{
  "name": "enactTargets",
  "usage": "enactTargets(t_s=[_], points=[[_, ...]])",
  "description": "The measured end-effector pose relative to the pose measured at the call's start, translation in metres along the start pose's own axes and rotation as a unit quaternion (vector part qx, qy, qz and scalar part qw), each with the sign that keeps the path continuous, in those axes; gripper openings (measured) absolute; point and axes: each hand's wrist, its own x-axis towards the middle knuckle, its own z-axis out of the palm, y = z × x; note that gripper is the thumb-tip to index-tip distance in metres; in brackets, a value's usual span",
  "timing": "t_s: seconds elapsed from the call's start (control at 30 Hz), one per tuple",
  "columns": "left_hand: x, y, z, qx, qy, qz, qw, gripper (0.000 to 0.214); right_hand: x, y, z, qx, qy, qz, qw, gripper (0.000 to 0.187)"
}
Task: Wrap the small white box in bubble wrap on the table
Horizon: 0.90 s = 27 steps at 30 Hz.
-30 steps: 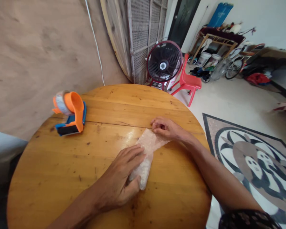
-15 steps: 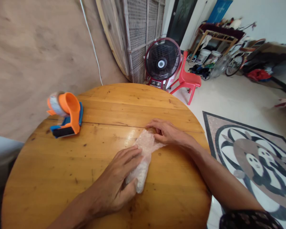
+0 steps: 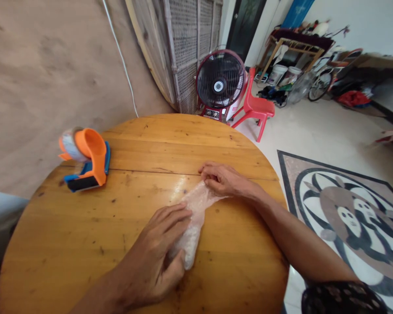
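At lower centre of my feed, my left hand (image 3: 157, 248), half-curled, holds the bubble-wrap bundle (image 3: 193, 240) on the worktop (image 3: 144, 146). My right hand (image 3: 223, 179) curls at its upper end, grip unclear.

Bundle (image 3: 193, 240): crinkled, translucent plastic film; tabletop (image 3: 239, 253): glossy, knotted wood; tape dispenser (image 3: 100, 161): smooth plastic; chair (image 3: 258, 107): smooth, red plastic

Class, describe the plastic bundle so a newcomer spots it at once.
Find the round wooden table. On it, the left hand and right hand touch the plastic bundle. It is pale, translucent and crinkled, unlike the orange-and-blue tape dispenser.
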Motion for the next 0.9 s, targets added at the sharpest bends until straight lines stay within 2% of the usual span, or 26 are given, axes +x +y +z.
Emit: enactTargets(t_s=[0.23,0.4,0.57,0.77,0.9], points=[[-0.001,0.008,-0.002,0.015,0.030,0.009,0.999,0.056,0.000,-0.010,-0.005,0.073,-0.002,-0.020,0.997,0.013],[-0.001,0.013,-0.005,0.012,0.037,0.014,0.999,0.049,-0.001,-0.016,-0.009,0.112,-0.044,0.025,0.992,0.011],[0.000,0.017,-0.007,-0.004,0.041,-0.001,0.999,0.032,0.002,-0.005,-0.009,0.137,-0.059,0.004,0.989,0.034],[0.001,0.016,-0.008,-0.002,0.038,0.001,0.999,0.031,0.010,0.005,-0.003,0.015,-0.051,-0.072,0.996,0.045],[0.001,0.017,-0.008,-0.003,0.034,0.003,0.999,0.029,0.010,-0.001,-0.001,-0.058,-0.030,-0.069,0.995,0.027]])
